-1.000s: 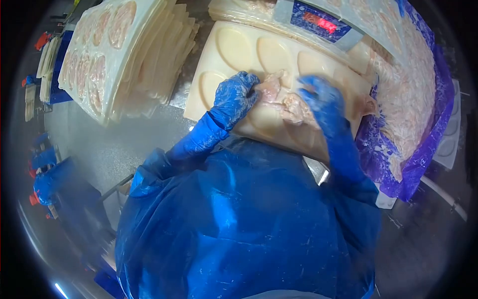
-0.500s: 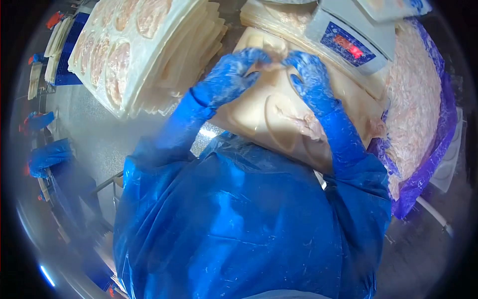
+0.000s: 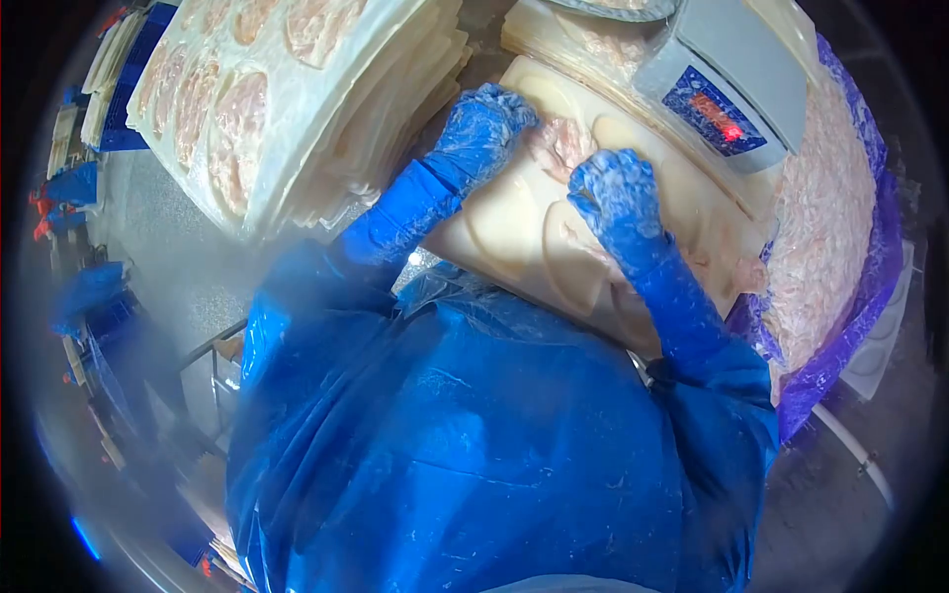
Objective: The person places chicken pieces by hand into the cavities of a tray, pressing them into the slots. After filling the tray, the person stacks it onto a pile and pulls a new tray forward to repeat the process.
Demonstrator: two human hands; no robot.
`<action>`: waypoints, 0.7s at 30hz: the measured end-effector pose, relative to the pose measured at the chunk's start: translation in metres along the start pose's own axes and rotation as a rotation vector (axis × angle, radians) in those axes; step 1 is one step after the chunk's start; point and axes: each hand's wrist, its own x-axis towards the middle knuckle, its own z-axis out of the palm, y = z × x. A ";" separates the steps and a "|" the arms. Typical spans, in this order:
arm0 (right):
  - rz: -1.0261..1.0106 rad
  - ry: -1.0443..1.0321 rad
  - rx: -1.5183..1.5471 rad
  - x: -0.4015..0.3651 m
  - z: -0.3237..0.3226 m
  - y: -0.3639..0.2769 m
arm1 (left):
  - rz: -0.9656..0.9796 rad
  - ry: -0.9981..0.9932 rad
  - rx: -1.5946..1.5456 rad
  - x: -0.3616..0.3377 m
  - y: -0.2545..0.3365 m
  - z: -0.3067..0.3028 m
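A piece of pale pink meat (image 3: 563, 146) is stretched between my two blue-gloved hands, over a cream tray (image 3: 474, 225) with oval hollows. At its left end my left hand (image 3: 491, 121) is closed, fingers curled round its edge. My right hand (image 3: 615, 193) is closed at the lower right end of the same piece. Another meat piece (image 3: 593, 247) lies in the tray, partly hidden behind my right wrist. A smaller bit (image 3: 749, 275) rests at the tray's right corner.
Stacked trays holding flat meat (image 3: 237, 119) stand at the left. A scale (image 3: 727, 99) with a red display sits beyond the tray. Right of it, a large meat heap (image 3: 820, 208) lies in purple film (image 3: 840, 361). Blue-sleeved people work at far left.
Both hands have closed more. My right hand has moved down toward me, and the meat now shows stretched between the hands. The view has shifted slightly.
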 end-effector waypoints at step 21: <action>-0.002 0.394 0.300 0.017 0.046 -0.018 | 0.023 -0.011 0.088 0.014 -0.045 0.027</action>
